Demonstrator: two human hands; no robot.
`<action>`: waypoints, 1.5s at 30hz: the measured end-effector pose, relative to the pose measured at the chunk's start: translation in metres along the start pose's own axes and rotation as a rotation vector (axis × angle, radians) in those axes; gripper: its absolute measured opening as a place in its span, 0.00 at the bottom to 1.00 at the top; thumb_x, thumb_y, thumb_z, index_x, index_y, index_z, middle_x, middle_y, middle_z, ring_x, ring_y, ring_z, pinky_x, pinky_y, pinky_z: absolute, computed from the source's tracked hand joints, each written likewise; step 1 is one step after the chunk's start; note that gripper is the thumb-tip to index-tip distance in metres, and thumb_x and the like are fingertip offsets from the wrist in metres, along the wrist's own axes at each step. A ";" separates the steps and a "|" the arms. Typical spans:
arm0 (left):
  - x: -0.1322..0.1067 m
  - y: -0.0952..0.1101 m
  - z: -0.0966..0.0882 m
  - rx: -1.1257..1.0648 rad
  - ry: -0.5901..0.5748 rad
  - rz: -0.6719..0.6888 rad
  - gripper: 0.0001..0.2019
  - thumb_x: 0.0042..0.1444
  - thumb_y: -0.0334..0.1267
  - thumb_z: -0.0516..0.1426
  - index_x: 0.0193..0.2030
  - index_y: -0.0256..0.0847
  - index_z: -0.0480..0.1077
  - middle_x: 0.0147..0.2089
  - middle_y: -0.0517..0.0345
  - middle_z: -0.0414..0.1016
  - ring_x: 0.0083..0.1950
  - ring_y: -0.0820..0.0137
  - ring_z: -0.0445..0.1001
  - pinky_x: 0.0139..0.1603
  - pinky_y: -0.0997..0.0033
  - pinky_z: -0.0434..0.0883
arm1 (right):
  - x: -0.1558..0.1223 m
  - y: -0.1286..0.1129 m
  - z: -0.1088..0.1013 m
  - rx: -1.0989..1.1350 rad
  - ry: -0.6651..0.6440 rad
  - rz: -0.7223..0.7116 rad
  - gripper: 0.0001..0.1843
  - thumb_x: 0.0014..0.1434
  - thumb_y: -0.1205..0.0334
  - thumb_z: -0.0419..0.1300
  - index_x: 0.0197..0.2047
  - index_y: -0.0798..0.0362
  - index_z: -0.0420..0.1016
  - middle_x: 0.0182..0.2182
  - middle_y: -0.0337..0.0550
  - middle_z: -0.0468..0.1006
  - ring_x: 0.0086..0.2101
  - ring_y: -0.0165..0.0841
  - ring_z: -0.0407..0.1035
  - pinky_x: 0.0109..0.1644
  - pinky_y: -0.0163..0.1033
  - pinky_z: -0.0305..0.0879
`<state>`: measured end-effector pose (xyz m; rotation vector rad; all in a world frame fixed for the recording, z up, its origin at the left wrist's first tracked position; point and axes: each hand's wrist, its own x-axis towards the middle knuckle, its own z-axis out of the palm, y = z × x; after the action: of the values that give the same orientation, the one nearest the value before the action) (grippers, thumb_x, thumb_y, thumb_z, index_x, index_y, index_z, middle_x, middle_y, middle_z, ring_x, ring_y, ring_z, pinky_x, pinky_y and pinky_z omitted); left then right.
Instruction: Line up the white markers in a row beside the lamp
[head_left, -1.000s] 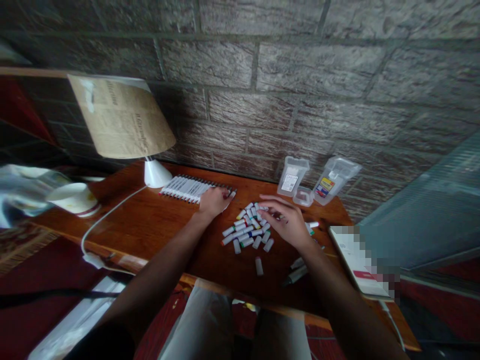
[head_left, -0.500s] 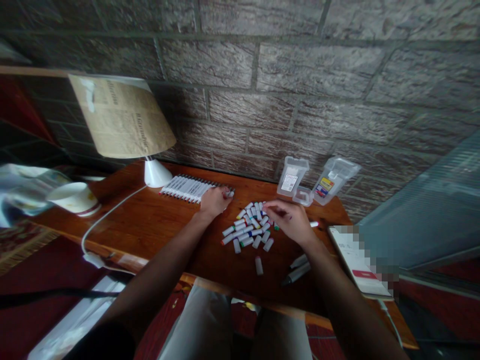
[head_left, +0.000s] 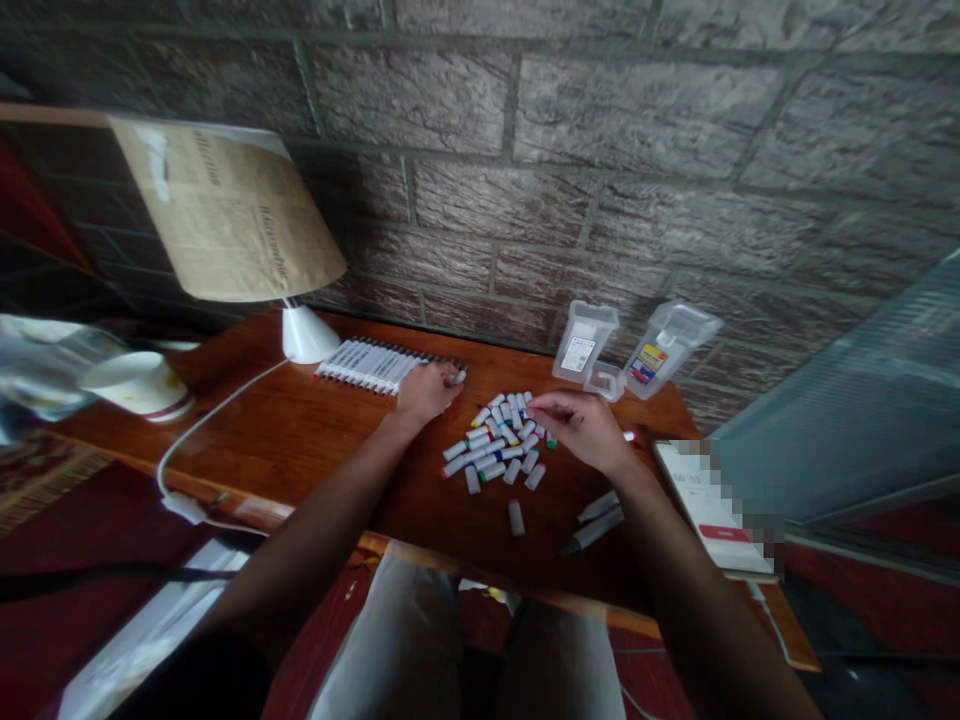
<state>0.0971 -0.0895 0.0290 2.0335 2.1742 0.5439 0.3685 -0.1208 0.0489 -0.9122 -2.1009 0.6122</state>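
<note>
Several white markers (head_left: 367,366) lie side by side in a slanting row. At the row's right end my left hand (head_left: 427,390) is closed around a marker (head_left: 456,377), whose end shows past the fingers. A loose pile of white marker caps (head_left: 495,448) with coloured ends spreads over the table to its right. My right hand (head_left: 581,425) pinches a small cap at the pile's upper right edge, its fingertips partly hiding it. One cap (head_left: 516,518) stands apart, nearer me. Two markers (head_left: 596,525) lie beneath my right forearm.
Two clear plastic cases (head_left: 589,345) stand by the brick wall. A phone or tablet (head_left: 712,510) with a lit screen lies at the right. On the left are a lamp (head_left: 311,335), its white cord (head_left: 217,408) and a paper cup (head_left: 139,385). The wooden table's front edge (head_left: 480,575) faces my legs.
The view has shifted slightly, so the table sits higher in the picture. Both hands keep nearly the same places, the left at the marker row and the right at the pile.
</note>
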 end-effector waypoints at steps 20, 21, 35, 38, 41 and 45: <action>0.004 -0.006 0.005 -0.045 -0.008 0.049 0.11 0.59 0.45 0.60 0.46 0.50 0.79 0.42 0.59 0.83 0.46 0.64 0.80 0.45 0.71 0.71 | -0.001 0.003 -0.001 -0.045 -0.050 0.004 0.12 0.63 0.54 0.61 0.38 0.51 0.82 0.35 0.43 0.85 0.31 0.33 0.77 0.35 0.37 0.72; 0.004 -0.006 0.005 -0.046 -0.011 0.049 0.10 0.59 0.45 0.60 0.45 0.50 0.79 0.42 0.59 0.83 0.46 0.64 0.80 0.45 0.71 0.70 | -0.001 0.004 0.000 -0.048 -0.051 0.005 0.12 0.63 0.54 0.61 0.38 0.51 0.82 0.35 0.43 0.85 0.31 0.33 0.77 0.36 0.37 0.72; 0.002 -0.001 -0.003 -0.202 0.054 0.106 0.12 0.62 0.46 0.58 0.44 0.47 0.80 0.45 0.57 0.84 0.46 0.65 0.80 0.47 0.72 0.71 | -0.048 -0.030 -0.052 -0.193 -0.280 0.044 0.09 0.63 0.60 0.60 0.43 0.50 0.82 0.34 0.42 0.84 0.28 0.30 0.75 0.33 0.34 0.70; 0.002 0.001 -0.004 -0.208 0.070 0.114 0.12 0.62 0.45 0.57 0.44 0.45 0.80 0.44 0.56 0.84 0.46 0.64 0.80 0.47 0.71 0.71 | -0.081 -0.041 -0.068 -0.272 -0.365 0.027 0.11 0.61 0.67 0.60 0.44 0.47 0.82 0.36 0.41 0.84 0.32 0.32 0.77 0.37 0.36 0.72; 0.002 0.001 -0.005 -0.219 0.106 0.113 0.12 0.61 0.45 0.58 0.44 0.45 0.80 0.43 0.56 0.84 0.45 0.64 0.80 0.46 0.70 0.71 | -0.107 -0.047 -0.074 -0.329 -0.397 0.057 0.21 0.57 0.74 0.58 0.50 0.44 0.79 0.44 0.40 0.83 0.35 0.31 0.77 0.39 0.36 0.73; 0.003 -0.001 -0.004 -0.236 0.113 0.120 0.12 0.60 0.45 0.58 0.43 0.45 0.81 0.41 0.56 0.84 0.43 0.64 0.80 0.45 0.70 0.71 | -0.120 -0.047 -0.068 -0.410 -0.387 0.074 0.30 0.53 0.78 0.57 0.55 0.43 0.76 0.53 0.42 0.80 0.48 0.35 0.77 0.49 0.41 0.75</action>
<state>0.0942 -0.0873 0.0330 2.0569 1.9440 0.9039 0.4582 -0.2339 0.0675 -1.1747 -2.6113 0.4237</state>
